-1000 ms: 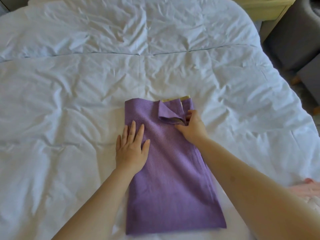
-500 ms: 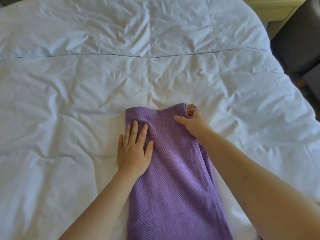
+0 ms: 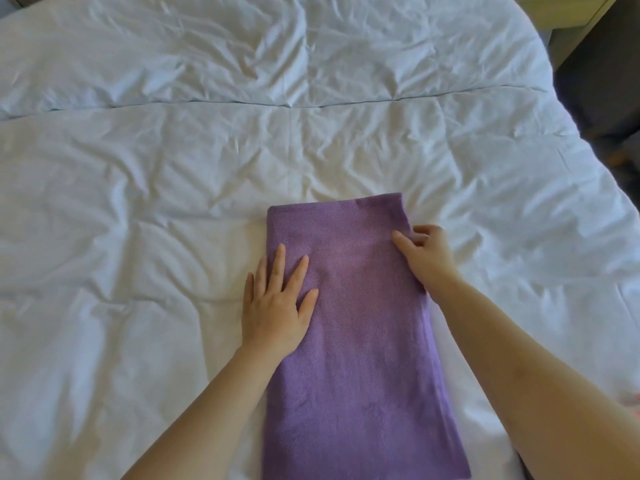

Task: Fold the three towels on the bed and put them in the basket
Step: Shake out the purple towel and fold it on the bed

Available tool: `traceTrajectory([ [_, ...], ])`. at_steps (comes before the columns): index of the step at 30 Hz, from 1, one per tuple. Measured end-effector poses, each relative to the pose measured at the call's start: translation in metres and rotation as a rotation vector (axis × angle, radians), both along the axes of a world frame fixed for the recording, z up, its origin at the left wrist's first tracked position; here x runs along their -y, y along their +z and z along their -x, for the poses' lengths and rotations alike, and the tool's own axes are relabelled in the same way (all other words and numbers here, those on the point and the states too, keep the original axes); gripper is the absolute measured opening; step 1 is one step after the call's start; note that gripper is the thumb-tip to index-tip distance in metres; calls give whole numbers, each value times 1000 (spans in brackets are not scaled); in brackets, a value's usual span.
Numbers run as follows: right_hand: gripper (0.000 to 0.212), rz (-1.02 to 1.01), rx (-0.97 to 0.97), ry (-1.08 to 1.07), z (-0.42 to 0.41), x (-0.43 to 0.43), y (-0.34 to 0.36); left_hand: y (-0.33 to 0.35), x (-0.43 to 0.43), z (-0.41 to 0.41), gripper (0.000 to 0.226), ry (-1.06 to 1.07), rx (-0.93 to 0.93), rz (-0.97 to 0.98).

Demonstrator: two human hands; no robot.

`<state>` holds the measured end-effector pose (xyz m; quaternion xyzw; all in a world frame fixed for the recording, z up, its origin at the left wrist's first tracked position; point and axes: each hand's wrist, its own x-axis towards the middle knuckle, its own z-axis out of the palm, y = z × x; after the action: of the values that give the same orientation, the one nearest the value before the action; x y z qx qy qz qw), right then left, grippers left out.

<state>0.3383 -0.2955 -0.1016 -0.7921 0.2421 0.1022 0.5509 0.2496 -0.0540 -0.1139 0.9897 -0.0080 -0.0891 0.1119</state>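
A purple towel (image 3: 356, 334) lies folded into a long strip on the white bed (image 3: 173, 202), running from the middle toward the near edge. My left hand (image 3: 277, 303) presses flat on the towel's left side, fingers straight and spread. My right hand (image 3: 426, 251) pinches the towel's right edge near its far corner, with thumb and fingers curled on the cloth. The far end of the towel lies flat. No basket is in view.
A sliver of pink cloth (image 3: 632, 400) shows at the right edge of the bed. Dark furniture (image 3: 602, 81) and a pale wooden piece (image 3: 568, 8) stand beyond the bed's right side.
The turned-up flap at the towel's far right corner has been laid flat. My right hand has shifted outward to the right edge. My left hand stays pressed on the towel.
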Motion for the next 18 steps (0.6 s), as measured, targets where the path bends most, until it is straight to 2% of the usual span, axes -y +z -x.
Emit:
traceTrajectory([
  [4,47,-58,-147,39,67,8,2,10,-1,47,77,331,23,408],
  [9,42,-23,-169,35,147,14,4,11,0,101,63,657,-136,695],
  [14,31,148,-164,81,208,17,1,12,14,154,50,617,-166,722],
  [18,26,181,-92,21,232,20,3,13,12,167,39,757,-141,723],
])
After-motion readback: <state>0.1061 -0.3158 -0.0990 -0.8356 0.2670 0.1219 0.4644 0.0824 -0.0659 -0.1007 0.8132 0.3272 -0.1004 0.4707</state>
